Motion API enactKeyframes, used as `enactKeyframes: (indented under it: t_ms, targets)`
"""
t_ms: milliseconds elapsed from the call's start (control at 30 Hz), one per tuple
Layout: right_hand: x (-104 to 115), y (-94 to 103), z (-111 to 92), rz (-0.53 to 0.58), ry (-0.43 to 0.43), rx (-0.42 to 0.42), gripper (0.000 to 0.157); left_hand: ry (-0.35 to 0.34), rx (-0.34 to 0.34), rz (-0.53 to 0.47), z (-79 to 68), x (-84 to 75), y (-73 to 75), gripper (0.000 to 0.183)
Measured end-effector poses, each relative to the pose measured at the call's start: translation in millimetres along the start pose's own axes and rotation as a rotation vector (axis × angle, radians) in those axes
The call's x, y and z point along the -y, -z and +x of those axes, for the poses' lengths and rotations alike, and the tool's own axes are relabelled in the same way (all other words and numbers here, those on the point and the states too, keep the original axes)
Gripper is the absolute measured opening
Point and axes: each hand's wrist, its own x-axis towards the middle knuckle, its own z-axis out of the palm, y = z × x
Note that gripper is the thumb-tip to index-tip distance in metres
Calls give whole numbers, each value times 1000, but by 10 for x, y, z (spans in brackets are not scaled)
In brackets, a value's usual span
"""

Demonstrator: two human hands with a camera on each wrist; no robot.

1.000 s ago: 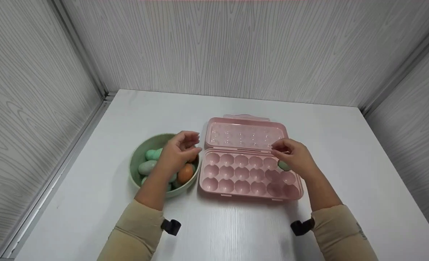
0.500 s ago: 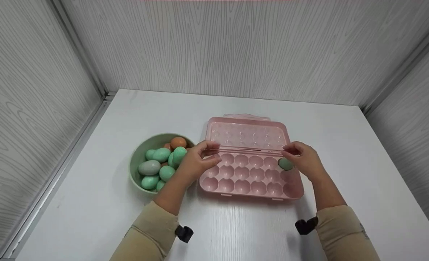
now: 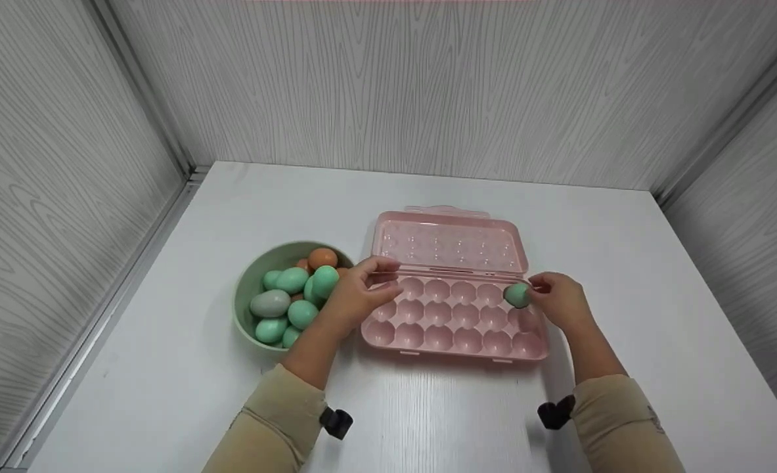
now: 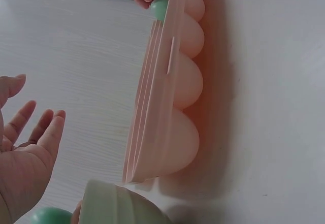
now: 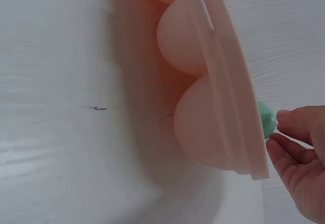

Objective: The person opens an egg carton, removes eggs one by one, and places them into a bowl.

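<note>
A pink egg carton [image 3: 438, 340] lies with its lid [image 3: 447, 240] folded back, away from the person. One green egg [image 3: 517, 295] sits in the back right cup; the other visible cups hold nothing. Thumb and fingertips of my right hand [image 3: 562, 302] pinch this egg at its right side; in the right wrist view the egg's end [image 5: 267, 118] shows between them above the rim. My left hand [image 3: 355, 302] hovers over the carton's left end, thumb and fingers apart and holding nothing. It hides part of the left cups and the bowl's right side.
Left of the carton stands a pale green bowl [image 3: 242, 315] of several green and brown eggs and one grey egg [image 3: 270, 303]. Both stand on a white table [image 3: 441, 414], with wood-grain panels [image 3: 401, 92] behind and at the sides.
My left hand has moved right from over the bowl to the carton's left end, then stayed there. My right hand has shifted right and toward the person, round to the egg's right side.
</note>
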Motion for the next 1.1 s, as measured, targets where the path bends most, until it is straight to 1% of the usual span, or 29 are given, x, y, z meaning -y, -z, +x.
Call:
enactKeyframes:
  t_ms: [133, 233, 367, 467, 633, 733, 867, 1000, 1100]
  targets:
    - [2, -22, 4, -36, -2, 18, 33, 16, 11, 8, -6, -3, -4, 39]
    - [11, -30, 10, -38, 5, 40, 33, 22, 17, 19, -12, -8, -4, 39]
    - [34, -53, 15, -21, 22, 78, 33, 15, 17, 30, -16, -20, -6, 39]
    - [48, -80, 24, -33, 43, 90, 34, 4, 25, 38, -10, -19, -8, 38]
    - [76, -139, 38, -86, 38, 93, 41, 19, 33, 58, -13, -10, -5, 39]
    - [75, -186, 45, -113, 2, 96, 46, 32, 38, 72, -18, -3, -6, 40]
    - [48, -242, 50, -135, -22, 96, 51, 24, 40, 97, -25, 7, -6, 39]
    - [29, -267, 48, -149, 15, 72, 48, 19, 37, 118, -29, -1, 2, 39]
    - [35, -263, 36, -146, 25, 58, 43, 19, 40, 116, -21, 17, 7, 40]
